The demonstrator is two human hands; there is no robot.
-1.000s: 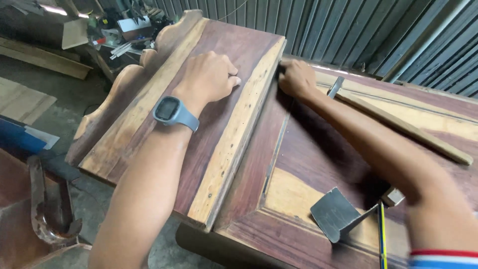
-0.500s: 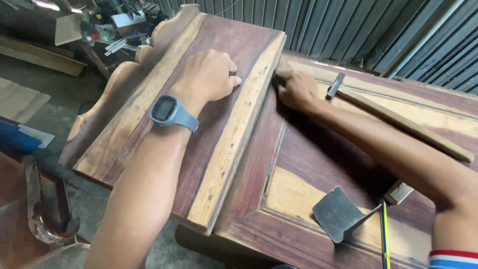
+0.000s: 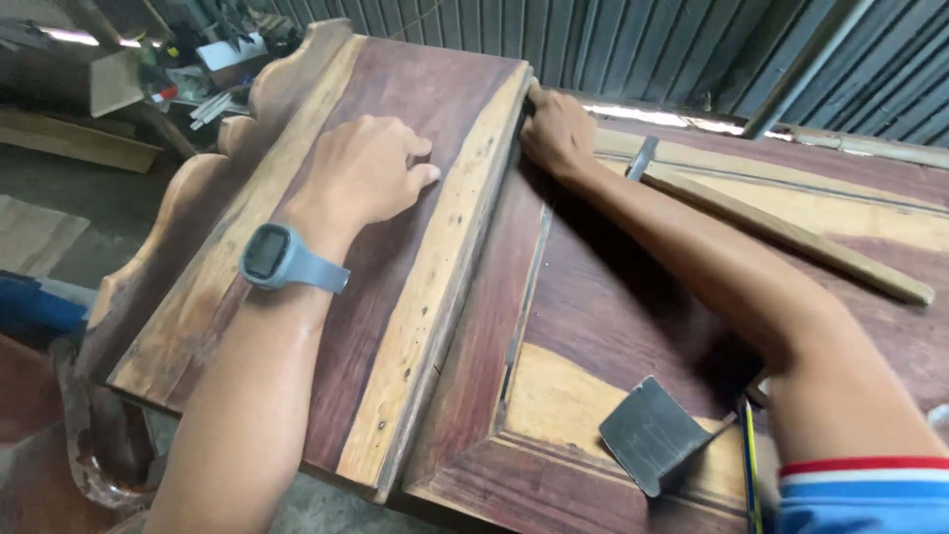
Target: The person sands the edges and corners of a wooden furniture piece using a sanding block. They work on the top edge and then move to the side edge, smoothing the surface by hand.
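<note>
A long reddish board (image 3: pixel 415 119) with pale edge strips and a scalloped left side lies tilted on a larger panelled wooden piece (image 3: pixel 613 297). My left hand (image 3: pixel 361 168), with a grey watch (image 3: pixel 277 259) on the wrist, presses on the board's middle with bent fingers and holds nothing. At the board's far right edge my right hand (image 3: pixel 559 129) has its fingers closed against the wood; whatever it holds is hidden.
A bent grey metal plate (image 3: pixel 652 435) and a pencil (image 3: pixel 751 465) lie on the panel near my right elbow. A long wooden stick (image 3: pixel 791 237) with a metal end (image 3: pixel 643 158) lies behind my right arm. Beyond are a corrugated metal wall (image 3: pixel 643 49) and a cluttered bench (image 3: pixel 198 69).
My right hand slid back along the board's right edge, then up to its far corner. My left hand stayed pressed on the board while the view shifted right.
</note>
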